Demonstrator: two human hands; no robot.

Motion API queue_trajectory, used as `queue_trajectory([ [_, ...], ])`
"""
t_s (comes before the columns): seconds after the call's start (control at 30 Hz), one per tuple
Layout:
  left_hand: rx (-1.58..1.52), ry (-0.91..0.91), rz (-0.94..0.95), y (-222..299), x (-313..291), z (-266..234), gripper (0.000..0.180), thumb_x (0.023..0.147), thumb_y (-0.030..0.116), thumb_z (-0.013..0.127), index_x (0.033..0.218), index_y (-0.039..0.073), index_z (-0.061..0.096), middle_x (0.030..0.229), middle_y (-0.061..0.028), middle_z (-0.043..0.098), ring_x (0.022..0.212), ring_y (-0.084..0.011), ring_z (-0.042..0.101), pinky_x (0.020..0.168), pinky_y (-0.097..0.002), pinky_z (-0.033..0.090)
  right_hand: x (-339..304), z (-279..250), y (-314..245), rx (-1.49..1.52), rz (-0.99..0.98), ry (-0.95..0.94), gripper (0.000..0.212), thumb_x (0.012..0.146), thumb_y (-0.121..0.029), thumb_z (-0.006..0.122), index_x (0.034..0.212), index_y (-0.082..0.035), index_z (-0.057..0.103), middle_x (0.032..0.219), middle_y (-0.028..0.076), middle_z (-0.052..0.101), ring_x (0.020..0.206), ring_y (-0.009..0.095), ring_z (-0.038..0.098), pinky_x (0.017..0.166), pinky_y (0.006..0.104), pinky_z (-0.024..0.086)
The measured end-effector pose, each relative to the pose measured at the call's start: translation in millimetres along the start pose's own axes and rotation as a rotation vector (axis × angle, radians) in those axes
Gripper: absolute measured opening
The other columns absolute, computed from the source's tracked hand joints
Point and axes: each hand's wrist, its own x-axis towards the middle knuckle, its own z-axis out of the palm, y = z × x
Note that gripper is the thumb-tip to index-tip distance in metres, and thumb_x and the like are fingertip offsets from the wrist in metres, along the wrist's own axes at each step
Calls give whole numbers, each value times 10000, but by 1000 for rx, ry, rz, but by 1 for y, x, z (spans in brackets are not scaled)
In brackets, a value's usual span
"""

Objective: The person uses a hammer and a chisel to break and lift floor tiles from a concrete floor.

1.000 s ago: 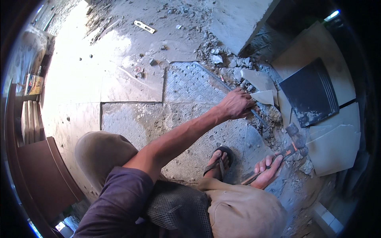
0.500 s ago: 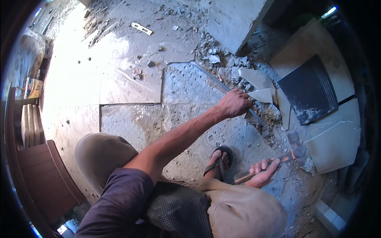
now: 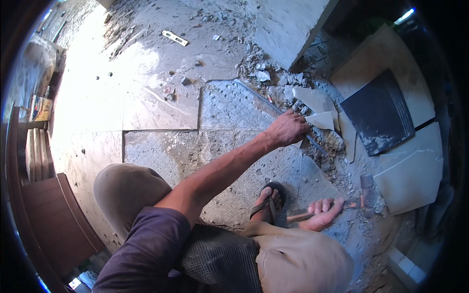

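Observation:
My left hand is closed around a long thin metal bar, which lies at a slant just above the floor. One end of the bar rests over a tile bed with a grid pattern; the other reaches into grey rubble. Lower right, my right hand grips a wooden-handled hammer, its head blurred and away from the bar. Beside my left hand lies a pale broken tile piece.
Cream tile pieces and a dark slab lie at the right. A pale panel stands beyond the rubble. A small spirit level lies far off on the floor. My sandalled foot is near the hammer handle.
My right hand has shifted the hammer slightly, its head now a little farther down. The left hand and the bar stay almost in place.

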Motion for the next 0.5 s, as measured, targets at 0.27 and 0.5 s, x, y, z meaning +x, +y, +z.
queue_trajectory([
  [0.27, 28, -67, 3, -8, -9, 13, 211, 810, 294, 658, 786, 95, 591, 789, -70, 581, 818, -253, 600, 770, -388, 425, -10, -11, 18, -155, 250, -265, 420, 940, -393, 565, 666, -158, 350, 561, -58, 271, 424, 58, 291, 371, 242, 285],
  [0.5, 16, -74, -11, -3, -4, 15, 215, 828, 296, 651, 793, 95, 584, 800, -61, 588, 829, -252, 597, 781, -385, 429, -1, 1, 16, -9, 218, -94, 382, 930, -382, 579, 678, -195, 361, 564, -77, 248, 429, 54, 258, 377, 234, 272],
])
